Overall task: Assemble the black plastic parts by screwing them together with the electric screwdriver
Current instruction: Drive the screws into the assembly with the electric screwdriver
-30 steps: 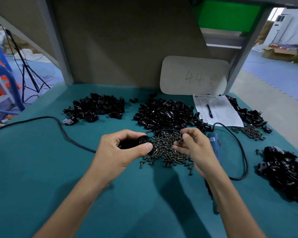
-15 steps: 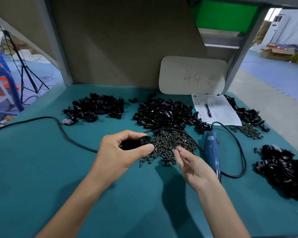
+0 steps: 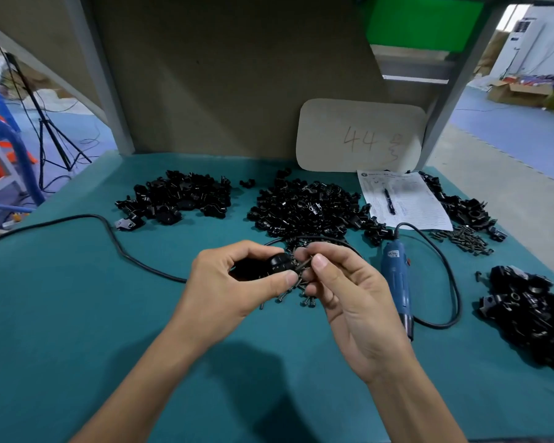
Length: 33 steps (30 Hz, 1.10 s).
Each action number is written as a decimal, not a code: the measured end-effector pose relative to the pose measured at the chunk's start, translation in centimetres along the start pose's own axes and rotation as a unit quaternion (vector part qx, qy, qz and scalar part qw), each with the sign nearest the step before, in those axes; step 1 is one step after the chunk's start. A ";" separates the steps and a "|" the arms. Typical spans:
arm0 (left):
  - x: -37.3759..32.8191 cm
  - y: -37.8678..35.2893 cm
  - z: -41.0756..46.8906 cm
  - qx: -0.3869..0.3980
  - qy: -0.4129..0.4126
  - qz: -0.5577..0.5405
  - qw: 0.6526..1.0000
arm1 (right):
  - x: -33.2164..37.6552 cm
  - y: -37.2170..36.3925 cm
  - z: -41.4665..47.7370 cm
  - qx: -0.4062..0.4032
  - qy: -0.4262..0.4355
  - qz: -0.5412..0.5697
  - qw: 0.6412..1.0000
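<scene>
2 hands [image 3: 234,282] [image 3: 349,292], 1 screwdriver [image 3: 397,276], 1 pen [image 3: 389,201], 4 black-part heaps [image 3: 176,199] [image 3: 304,209] [image 3: 458,207] [image 3: 531,314]

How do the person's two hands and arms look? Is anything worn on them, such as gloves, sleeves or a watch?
Nothing is worn. The left hand and right hand have no gloves and no rings that show. The left forearm and right forearm are uncovered down to the picture's edge: no sleeve, watch or band. Visible nails are short and unpainted.
</scene>
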State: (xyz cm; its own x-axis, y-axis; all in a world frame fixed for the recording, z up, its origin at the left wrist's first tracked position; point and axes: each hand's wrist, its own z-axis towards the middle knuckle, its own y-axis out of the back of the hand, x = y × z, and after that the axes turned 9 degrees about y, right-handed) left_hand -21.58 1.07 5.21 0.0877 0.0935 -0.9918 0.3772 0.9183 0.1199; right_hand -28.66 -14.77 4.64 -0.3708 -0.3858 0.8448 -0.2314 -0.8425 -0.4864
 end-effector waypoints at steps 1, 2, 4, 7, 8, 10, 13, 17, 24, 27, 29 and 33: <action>0.0 0.0 0.0 0.001 0.001 -0.001 1.000 | -0.1 0.1 0.0 -0.008 0.005 0.001 1.000; 0.0 0.0 0.0 0.002 0.003 -0.002 1.000 | -0.2 0.1 0.0 -0.012 0.008 0.003 1.000; 0.0 -0.2 0.0 0.004 0.006 -0.009 1.000 | -0.4 0.0 -0.1 -0.006 0.009 0.003 1.000; -0.1 -0.3 -0.1 0.010 0.005 -0.018 1.000 | -0.8 -0.3 -0.3 0.009 0.014 -0.016 1.000; -0.1 -0.3 -0.1 0.010 0.003 -0.016 1.000 | -1.0 -0.3 -0.4 0.015 0.017 -0.028 0.999; -0.1 -0.2 -0.1 0.010 -0.001 -0.010 1.000 | -1.1 0.0 -0.4 0.021 0.024 -0.065 0.997; 0.1 0.0 -0.1 0.014 -0.010 0.005 1.000 | -0.8 0.8 -0.1 0.039 0.047 -0.128 0.990; 0.2 0.0 -0.1 0.010 -0.027 0.026 0.999 | -0.1 1.4 0.5 0.084 0.033 -0.182 0.979; 0.3 -0.5 -0.2 0.005 -0.067 0.081 0.994 | 0.1 1.8 1.1 0.128 0.120 -0.432 0.884; 0.3 -0.6 -0.1 0.005 -0.071 0.078 0.994 | 0.4 2.4 1.5 0.127 0.115 -0.452 0.875; 0.2 -0.3 0.1 -0.007 -0.069 0.072 0.995 | 0.8 4.5 2.5 0.090 0.094 -0.490 0.862; 0.4 0.6 0.3 -0.027 -0.056 0.059 0.996 | 0.7 12.6 4.7 -0.081 0.023 -0.686 0.723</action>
State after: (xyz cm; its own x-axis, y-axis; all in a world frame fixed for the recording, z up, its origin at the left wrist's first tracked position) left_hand -21.01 1.57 4.91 0.2319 0.1622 -0.9591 0.3074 0.9233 0.2305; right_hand -27.66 -27.43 0.15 0.2799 0.7869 0.5500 -0.5102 -0.3634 0.7795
